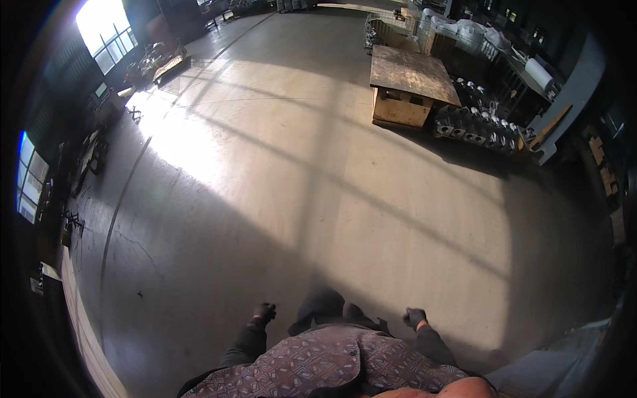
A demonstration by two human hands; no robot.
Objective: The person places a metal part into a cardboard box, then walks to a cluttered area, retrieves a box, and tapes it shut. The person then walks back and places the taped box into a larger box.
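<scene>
My left hand (265, 311), in a dark glove, hangs beside my left thigh with its fingers curled in. On the other side, my right hand (415, 317) is gloved too and closed in a loose fist, a little away from my hip. Nothing shows sticking out of either hand. Both hands are above the concrete floor (318, 192), apart from any object. My dark trousers (318, 310) and patterned shirt (298, 361) are between them.
Ahead on the right stands a box-like bench with a worn wooden top (408, 69). Beside it are rows of shiny metal parts (474, 126). A white roll (539, 74) lies farther right. Equipment (159, 63) stands by the windows at far left. Sheet-like material (557, 361) is at lower right.
</scene>
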